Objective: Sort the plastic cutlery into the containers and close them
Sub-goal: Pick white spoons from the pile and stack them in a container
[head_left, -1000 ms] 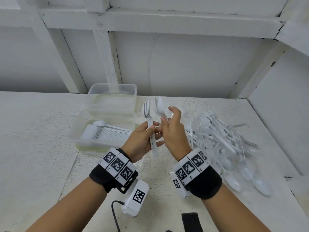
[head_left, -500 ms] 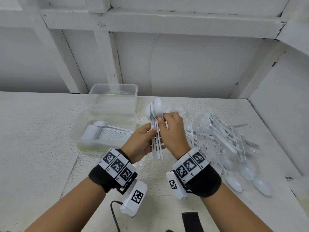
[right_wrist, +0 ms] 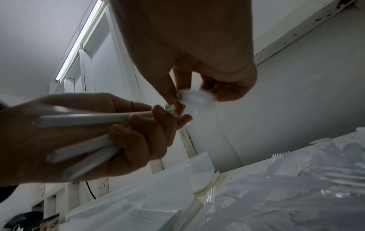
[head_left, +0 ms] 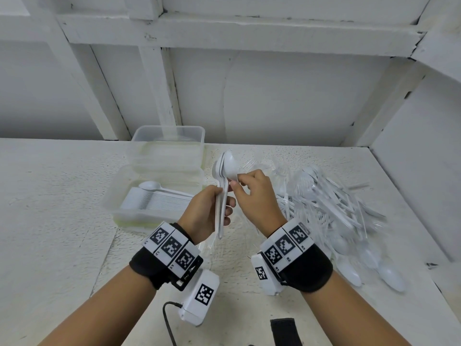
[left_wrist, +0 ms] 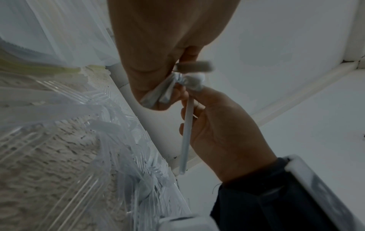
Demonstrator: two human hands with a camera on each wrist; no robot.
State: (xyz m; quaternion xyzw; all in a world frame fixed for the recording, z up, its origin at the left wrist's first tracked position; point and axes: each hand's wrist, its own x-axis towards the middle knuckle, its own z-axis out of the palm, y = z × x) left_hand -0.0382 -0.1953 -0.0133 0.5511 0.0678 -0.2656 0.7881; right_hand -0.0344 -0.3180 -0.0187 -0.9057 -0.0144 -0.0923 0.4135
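My left hand [head_left: 223,204] grips a small bundle of white plastic cutlery [head_left: 222,196] by the handles, upright above the table, spoon bowls on top. My right hand [head_left: 237,179] pinches the bowl of the front spoon [head_left: 230,166] in that bundle. The right wrist view shows my left hand [right_wrist: 138,125] curled round the handles [right_wrist: 82,120] and my right fingertips [right_wrist: 169,96] on the spoon bowl [right_wrist: 195,100]. A clear container [head_left: 114,196] to the left holds a neat row of white spoons [head_left: 154,199]. A second clear container [head_left: 169,138] stands behind it.
A big loose pile of clear and white forks and spoons [head_left: 336,208] lies at the right, reaching the white side wall [head_left: 411,171]. White wall and beams rise behind the table. A black strap [head_left: 284,332] and a cable [head_left: 169,325] lie near the front edge.
My right hand brought its spoon onto the cutlery held in my left hand. Both now meet at one bundle, and the right fingers have shifted up to the spoon bowl.
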